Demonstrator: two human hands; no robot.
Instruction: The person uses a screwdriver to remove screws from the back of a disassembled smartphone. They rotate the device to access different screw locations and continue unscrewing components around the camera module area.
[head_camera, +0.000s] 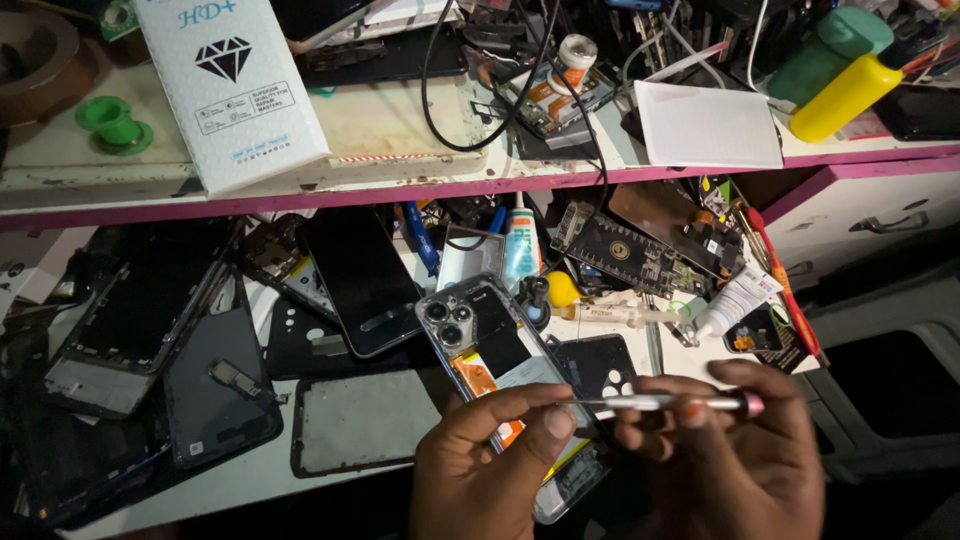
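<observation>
An opened phone (490, 345) with three camera lenses and its insides showing lies on the white bench, tilted toward me. My left hand (480, 465) rests on its lower half, forefinger stretched along it. My right hand (725, 455) grips a thin silver screwdriver (665, 402) with a pink end, held level, its tip reaching the left forefinger above the phone. The phone's lower end is hidden under my hands.
Several phone back covers and screens (360, 275) lie left of the phone. A glue tube (520, 245), circuit boards (625, 255) and a small white bottle (735, 300) sit behind. The shelf above carries a white box (230, 90), cables, a yellow bottle (845, 97).
</observation>
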